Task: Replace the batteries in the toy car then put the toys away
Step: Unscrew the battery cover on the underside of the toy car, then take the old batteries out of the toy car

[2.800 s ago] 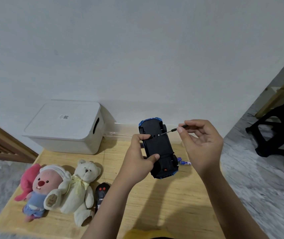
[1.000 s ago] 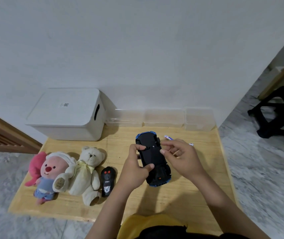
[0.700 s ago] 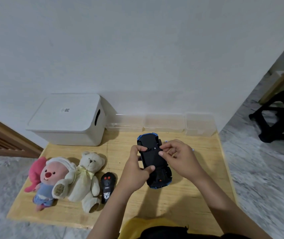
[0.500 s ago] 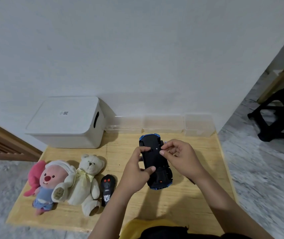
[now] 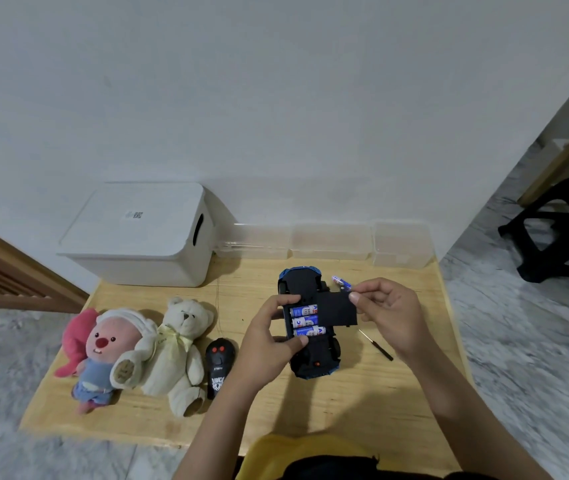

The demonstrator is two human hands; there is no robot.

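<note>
The blue toy car (image 5: 310, 362) lies upside down above the wooden table (image 5: 345, 403), gripped at its left side by my left hand (image 5: 269, 337). Its battery bay is uncovered, showing three blue-and-white batteries (image 5: 305, 321) side by side. My right hand (image 5: 388, 315) pinches the black battery cover (image 5: 338, 308), lifted off to the right of the bay. A small screwdriver (image 5: 376, 345) lies on the table under my right wrist. Spare batteries (image 5: 341, 282) lie behind the car.
A pink plush (image 5: 103, 351), a cream teddy bear (image 5: 181, 348) and a black remote control (image 5: 219, 362) lie at the table's left. A white lidded storage box (image 5: 141, 233) and clear plastic containers (image 5: 331, 241) stand along the wall. A black stool (image 5: 567, 226) stands at the right.
The screwdriver has gone from my right hand to the table. My right hand has pulled the battery cover off the car, exposing the batteries. My left hand kept hold of the car.
</note>
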